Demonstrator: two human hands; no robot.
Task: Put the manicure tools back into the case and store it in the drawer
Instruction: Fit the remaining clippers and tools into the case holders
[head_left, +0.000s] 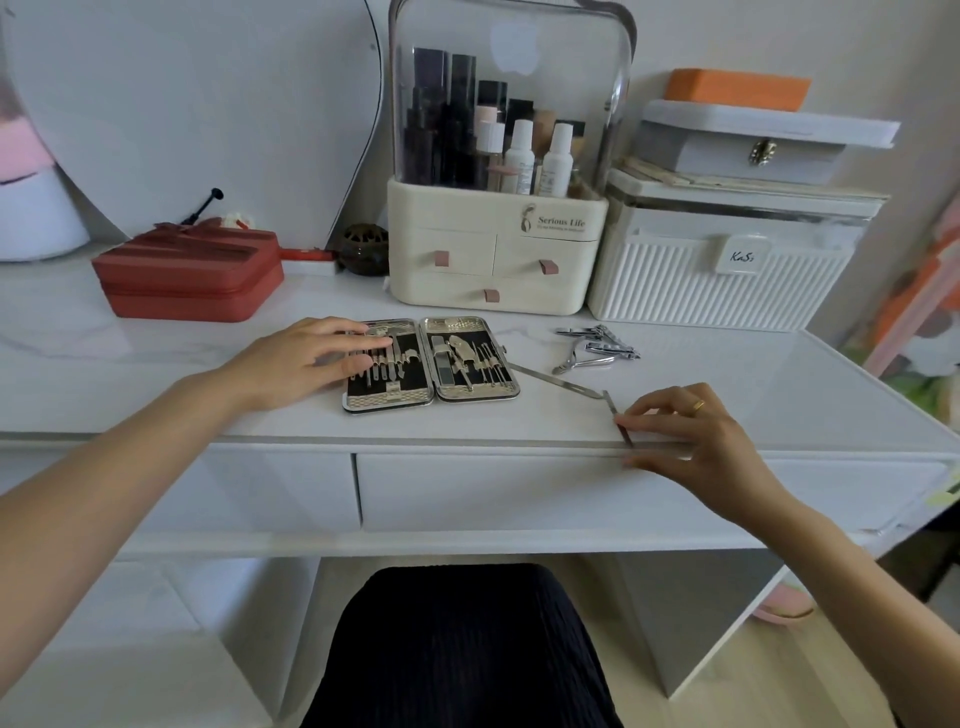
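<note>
The manicure case (430, 364) lies open and flat on the white desk, with several metal tools strapped into both halves. My left hand (306, 358) rests on the case's left half, fingers straight. My right hand (685, 431) pinches a thin metal tool (621, 421) at the desk's front edge. A long slim metal tool (556, 382) lies just right of the case. Nail clippers and a nipper (597, 345) lie in a loose pile further right. The desk drawer (519, 491) below the edge is closed.
A cream cosmetics organiser (496, 260) with small drawers stands behind the case. A white ribbed box (722, 280) with boxes stacked on it is at the right. A red zip case (189, 275) sits at the left, in front of a mirror.
</note>
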